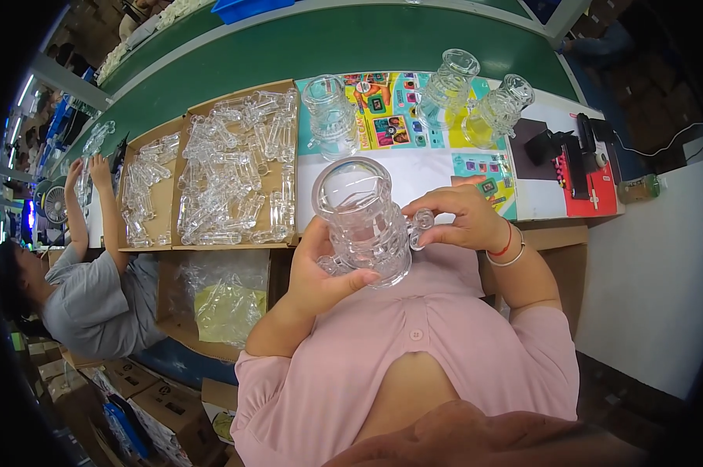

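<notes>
Clear vessel: held in both hands at the torso, by the bench's near edge; wide rim up, slightly tilted.
Near edge: runs just beyond the vessel's body; pink shirt close on the near side, little room there.
Left side: cardboard tray full of clear tubular pieces, its corner near the left hand; tight.
Far side: three clear vessels standing, one left, two right; bare white sheet between, usable room.
Right side: black device well apart from the hands.
Left hand: half-curled round lower left wall, thumb across front.
Right hand: thumb and fingers pinching clear knob at vessel's right; can't tell if attached.
</notes>
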A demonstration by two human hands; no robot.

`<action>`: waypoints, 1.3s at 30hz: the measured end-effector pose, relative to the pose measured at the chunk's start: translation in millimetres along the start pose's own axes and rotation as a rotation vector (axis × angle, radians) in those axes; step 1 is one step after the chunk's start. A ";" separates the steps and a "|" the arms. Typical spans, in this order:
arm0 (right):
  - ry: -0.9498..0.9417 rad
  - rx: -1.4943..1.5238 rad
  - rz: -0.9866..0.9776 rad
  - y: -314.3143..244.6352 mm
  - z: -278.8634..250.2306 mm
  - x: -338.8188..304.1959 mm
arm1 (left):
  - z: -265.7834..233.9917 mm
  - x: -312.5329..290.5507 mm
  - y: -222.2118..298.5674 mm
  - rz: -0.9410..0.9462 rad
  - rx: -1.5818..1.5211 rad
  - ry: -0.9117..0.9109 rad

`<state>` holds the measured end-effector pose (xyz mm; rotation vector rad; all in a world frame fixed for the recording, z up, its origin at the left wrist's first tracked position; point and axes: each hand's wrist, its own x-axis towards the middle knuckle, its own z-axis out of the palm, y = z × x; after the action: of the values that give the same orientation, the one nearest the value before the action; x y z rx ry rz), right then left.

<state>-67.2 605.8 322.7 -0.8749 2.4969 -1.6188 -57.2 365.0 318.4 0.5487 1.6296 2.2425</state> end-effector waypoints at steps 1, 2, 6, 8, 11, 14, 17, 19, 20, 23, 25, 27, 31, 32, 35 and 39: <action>-0.001 0.000 -0.001 -1.7 0.1 -0.5 | -0.5 0.4 -1.2 0.001 0.010 -0.011; -0.020 0.003 0.050 -3.5 -0.1 -1.3 | -1.4 1.1 -2.5 0.002 0.020 -0.025; -0.099 -0.024 0.179 -8.5 -3.2 -6.2 | -1.4 3.6 -6.5 -0.056 -0.090 0.006; -0.134 -0.002 0.139 -11.7 -7.7 -6.7 | -3.0 3.8 -9.7 -0.014 -0.130 -0.038; 0.030 0.320 0.032 -17.2 4.9 1.5 | -1.3 -1.0 -15.1 -0.088 -0.148 -0.103; 0.133 0.746 -0.081 -23.0 12.6 2.4 | -4.6 -2.2 -19.6 -0.014 0.182 -0.338; -0.075 0.268 -0.132 -32.0 22.7 -12.4 | 1.4 -6.8 -34.5 0.262 0.238 -0.444; -0.134 0.219 -0.264 -38.1 29.1 -20.4 | 6.1 -2.4 -21.0 0.571 0.329 -0.504; -0.193 0.194 -0.312 -42.5 30.4 -28.9 | 13.8 -10.3 -15.9 0.566 0.394 -0.540; -0.183 0.276 -0.292 -46.8 33.6 -42.0 | 21.8 -25.4 -8.7 0.559 0.472 -0.581; -0.148 0.293 -0.245 -43.7 30.7 -32.5 | 20.1 -14.5 -7.3 0.567 0.482 -0.609; -0.079 0.319 -0.027 -43.7 27.5 -24.8 | 19.4 -5.1 -9.7 0.489 0.328 -0.447; 0.033 0.670 0.200 -36.8 22.5 9.6 | -6.0 6.1 -13.6 -0.195 0.092 -0.215; 0.056 0.668 0.203 -29.4 19.6 17.6 | -7.6 13.1 -12.4 -0.257 -0.013 -0.136; 0.278 0.723 -0.026 -8.4 16.7 30.1 | -10.1 14.3 -20.4 -0.081 -0.018 0.010; 0.144 -0.346 -0.199 -35.4 -6.3 22.6 | -14.2 19.6 2.3 0.009 -0.042 -0.074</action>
<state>-72.9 589.7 361.6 -1.1088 2.9337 -1.3602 -81.2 361.5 319.0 0.6218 1.5443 2.2299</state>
